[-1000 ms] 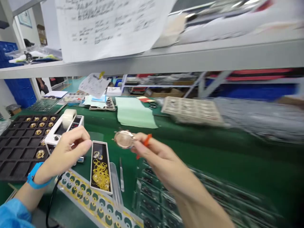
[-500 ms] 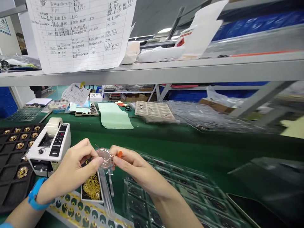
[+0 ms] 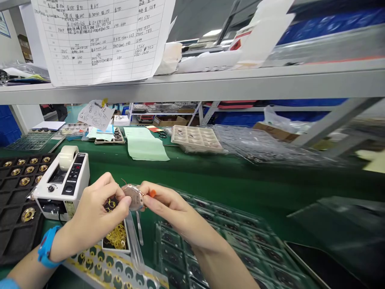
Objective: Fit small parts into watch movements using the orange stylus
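Up in front of me, over the bench, is a round, shiny watch case [image 3: 135,197] with its flat disc face tilted toward me. My left hand [image 3: 100,210] pinches its left rim between thumb and fingertips. Around its right edge close the thumb and fingers of my right hand [image 3: 168,206]. A small orange piece [image 3: 152,193] shows at the right fingers; its kind is unclear. Below my left hand lies a white box of thin yellow rings [image 3: 116,237], partly hidden by that hand. Tweezers [image 3: 140,228] rest beside the box.
A white tape dispenser [image 3: 64,182] stands at left, by a black tray [image 3: 15,196] with gold round parts. A sheet of dark round stickers [image 3: 104,269] lies in front. Clear compartment trays [image 3: 228,237] spread to the right, near a dark phone-like slab [image 3: 319,261]. A shelf beam [image 3: 192,91] crosses above.
The watch case has turned slightly in my fingers, its disc now less glary. Both hands keep their grip. The view has tipped a little downward.
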Demonstrator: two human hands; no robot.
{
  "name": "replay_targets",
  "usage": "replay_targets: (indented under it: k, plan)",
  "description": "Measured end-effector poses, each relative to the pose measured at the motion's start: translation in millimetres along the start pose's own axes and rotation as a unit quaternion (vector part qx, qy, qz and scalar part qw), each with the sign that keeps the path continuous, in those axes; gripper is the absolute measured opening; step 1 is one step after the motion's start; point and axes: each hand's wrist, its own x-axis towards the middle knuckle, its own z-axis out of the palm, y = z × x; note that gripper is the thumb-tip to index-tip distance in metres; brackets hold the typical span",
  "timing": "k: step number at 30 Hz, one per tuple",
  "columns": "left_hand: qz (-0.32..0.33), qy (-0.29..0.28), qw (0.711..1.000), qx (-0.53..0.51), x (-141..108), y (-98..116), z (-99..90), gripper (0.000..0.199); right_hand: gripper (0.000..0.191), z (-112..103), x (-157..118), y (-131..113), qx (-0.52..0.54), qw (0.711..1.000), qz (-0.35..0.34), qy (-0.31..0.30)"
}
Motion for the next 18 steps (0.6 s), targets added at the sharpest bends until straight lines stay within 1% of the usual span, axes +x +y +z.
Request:
replay_targets:
  k: [3,5,7,8,10,11,12,14,16,18]
  plan:
    - [0.006,0.041,0.995,0.085,0.7,0.8,-0.1,0.022,0.049,-0.7,-0.2,0.1,-0.014,1.000,-0.003,0.009]
    - [-0.006,0.061,0.988,0.142,2.3,-0.2,-5.1,0.025,0.048,-2.1,-0.4,-0.1,-0.014,1.000,-0.007,0.018]
    - [-0.001,0.092,0.982,0.163,3.9,-2.3,-11.5,0.024,0.048,-3.2,-0.6,-0.3,-0.009,1.000,-0.012,0.021]
    - [0.020,0.115,0.981,0.157,4.4,-3.5,-14.1,0.022,0.047,-3.3,-0.6,-0.2,-0.005,1.000,-0.014,0.018]
    - [0.088,0.153,0.976,0.127,4.5,-5.5,-16.2,0.012,0.046,-2.1,-0.6,-0.1,0.005,1.000,-0.017,0.006]
    - [0.127,0.155,0.974,0.109,4.2,-6.2,-15.6,0.008,0.045,-0.9,-0.6,-0.1,0.009,1.000,-0.020,-0.001]
    - [0.160,0.143,0.972,0.091,3.8,-6.8,-14.0,0.009,0.044,0.5,-0.9,-0.3,0.011,1.000,-0.024,-0.007]
    - [0.200,0.102,0.973,0.059,3.1,-8.2,-9.5,0.015,0.042,3.7,-1.8,-1.3,0.020,0.999,-0.036,-0.017]
    - [0.208,0.067,0.975,0.029,3.2,-10.1,-5.4,0.015,0.040,6.6,-3.0,-2.3,0.039,0.998,-0.046,-0.025]
    - [0.203,0.049,0.978,-0.002,3.9,-12.3,-3.4,0.016,0.039,8.7,-3.8,-2.2,0.063,0.996,-0.049,-0.029]
